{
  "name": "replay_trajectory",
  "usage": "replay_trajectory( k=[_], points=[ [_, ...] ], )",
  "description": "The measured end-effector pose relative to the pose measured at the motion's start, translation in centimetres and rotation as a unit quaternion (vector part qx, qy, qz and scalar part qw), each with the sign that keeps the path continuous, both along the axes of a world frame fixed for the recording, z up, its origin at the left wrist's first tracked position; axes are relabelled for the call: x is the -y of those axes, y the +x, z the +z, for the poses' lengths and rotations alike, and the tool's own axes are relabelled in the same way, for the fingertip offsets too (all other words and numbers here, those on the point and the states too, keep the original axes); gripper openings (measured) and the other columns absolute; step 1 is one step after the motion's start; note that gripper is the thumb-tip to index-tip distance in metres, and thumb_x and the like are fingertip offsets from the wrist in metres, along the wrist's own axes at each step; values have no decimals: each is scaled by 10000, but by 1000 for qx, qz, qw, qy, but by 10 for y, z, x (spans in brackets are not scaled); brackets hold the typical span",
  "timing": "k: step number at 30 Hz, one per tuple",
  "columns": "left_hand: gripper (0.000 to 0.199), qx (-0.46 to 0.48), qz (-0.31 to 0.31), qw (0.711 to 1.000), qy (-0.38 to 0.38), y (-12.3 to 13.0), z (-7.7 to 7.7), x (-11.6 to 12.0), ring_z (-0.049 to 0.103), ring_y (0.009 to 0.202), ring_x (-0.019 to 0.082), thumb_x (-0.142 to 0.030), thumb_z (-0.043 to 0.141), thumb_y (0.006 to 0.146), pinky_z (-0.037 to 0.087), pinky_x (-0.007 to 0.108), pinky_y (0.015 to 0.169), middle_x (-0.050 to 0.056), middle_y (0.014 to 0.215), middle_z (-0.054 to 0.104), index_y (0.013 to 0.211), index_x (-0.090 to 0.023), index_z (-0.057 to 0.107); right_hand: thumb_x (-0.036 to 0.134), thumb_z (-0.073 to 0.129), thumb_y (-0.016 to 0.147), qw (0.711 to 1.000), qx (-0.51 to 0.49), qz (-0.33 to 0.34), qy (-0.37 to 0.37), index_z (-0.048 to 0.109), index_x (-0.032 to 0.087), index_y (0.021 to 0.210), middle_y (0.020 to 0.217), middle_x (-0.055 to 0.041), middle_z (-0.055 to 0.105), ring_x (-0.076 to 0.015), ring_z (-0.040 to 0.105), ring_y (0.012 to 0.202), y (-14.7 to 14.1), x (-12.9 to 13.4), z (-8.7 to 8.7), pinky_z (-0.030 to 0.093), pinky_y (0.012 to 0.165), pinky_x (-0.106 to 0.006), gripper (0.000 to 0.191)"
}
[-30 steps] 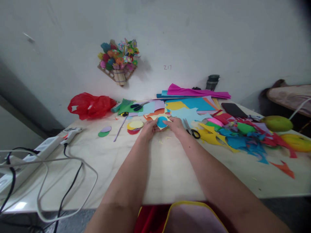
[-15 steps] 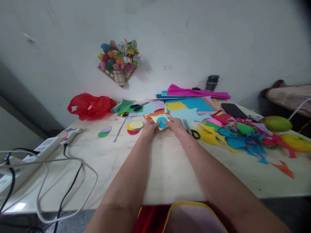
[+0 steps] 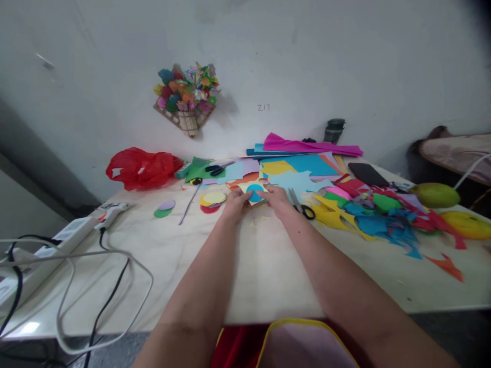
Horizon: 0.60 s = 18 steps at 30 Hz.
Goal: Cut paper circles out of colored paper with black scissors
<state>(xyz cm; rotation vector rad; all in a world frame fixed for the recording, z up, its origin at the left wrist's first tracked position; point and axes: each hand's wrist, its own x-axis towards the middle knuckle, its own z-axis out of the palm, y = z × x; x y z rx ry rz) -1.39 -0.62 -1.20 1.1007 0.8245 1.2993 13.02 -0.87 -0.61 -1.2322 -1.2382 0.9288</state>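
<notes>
Between my two hands is a pale yellow piece of paper (image 3: 262,200) with a blue paper circle (image 3: 254,192) lying on it. My left hand (image 3: 236,203) is closed on the left side, its thumb over the blue circle. From the right, my right hand (image 3: 276,198) grips the same paper, its thumb by the circle's edge. Scissors with black handles (image 3: 303,205) lie just right of my right hand. Left of my left hand rests a small stack of yellow and red paper circles (image 3: 212,200). Small pale scraps lie below the paper.
Colored paper scraps (image 3: 383,217) are heaped at right, near a green mango (image 3: 433,195) and a dark phone (image 3: 368,174). Paper sheets (image 3: 295,180) lie behind my hands. At left are a red plastic bag (image 3: 142,168), purple and green circles (image 3: 164,208) and a power strip (image 3: 57,250) with cables.
The yellow paper has shifted and tilted slightly in my fingers, and the blue circle sits a little differently. Both hands stay nearly in place.
</notes>
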Motion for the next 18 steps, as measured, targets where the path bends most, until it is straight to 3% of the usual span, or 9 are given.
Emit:
replay_trajectory(
  k=[7, 13, 18],
  points=[
    [414, 56, 29, 998, -1, 7, 3, 1, 604, 611, 137, -344, 891, 506, 475, 253, 573, 27, 722, 683, 810, -151, 688, 455, 812, 501, 994, -91, 25, -53, 647, 170, 657, 605, 20, 565, -113, 467, 596, -2, 3, 5, 352, 522, -241, 365],
    [316, 109, 6, 993, -36, 11, 1, 2, 659, 753, 197, -250, 889, 542, 518, 330, 767, 46, 701, 676, 735, -142, 663, 426, 811, 530, 994, -87, 21, -62, 643, 167, 644, 622, 5, 593, -119, 482, 588, -3, 5, 8, 334, 501, -248, 329],
    [262, 174, 54, 981, -69, 23, 4, 6, 651, 723, 167, -165, 868, 567, 514, 338, 826, 38, 705, 682, 702, -142, 645, 419, 811, 538, 994, -85, 13, -66, 598, 175, 582, 553, 28, 540, -105, 440, 539, -5, 9, 12, 323, 474, -244, 326]
  ],
)
